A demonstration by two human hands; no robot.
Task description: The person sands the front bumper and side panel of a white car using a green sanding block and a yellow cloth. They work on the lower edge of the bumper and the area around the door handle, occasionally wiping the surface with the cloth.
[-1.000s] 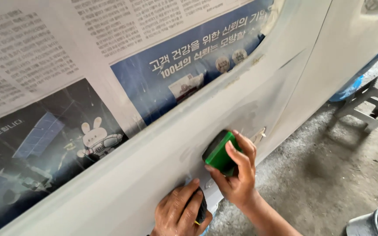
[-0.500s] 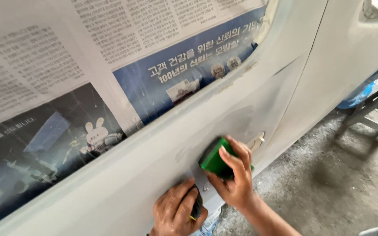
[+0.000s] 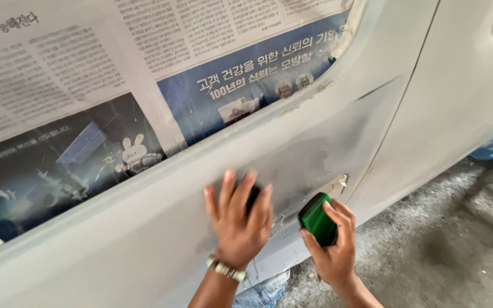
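Right hand grips green block, apparently tilted up-left

- Green block: small, glossy, tilted, lower centre-right of the frame, against the grey panel.
- Grey car panel: dull, sanded, slanting across the frame.

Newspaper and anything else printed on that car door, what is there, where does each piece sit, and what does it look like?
Newspaper page: covers the window, upper left; white sheet with dense grey columns of text.
Blue advert panel: lower right of the window; blue strip with white lettering and small round pictures.
Dark picture panel: lower left of the window; dark blue image with a white rabbit figure.
No labels, signs or screens on the grey door panel itself.
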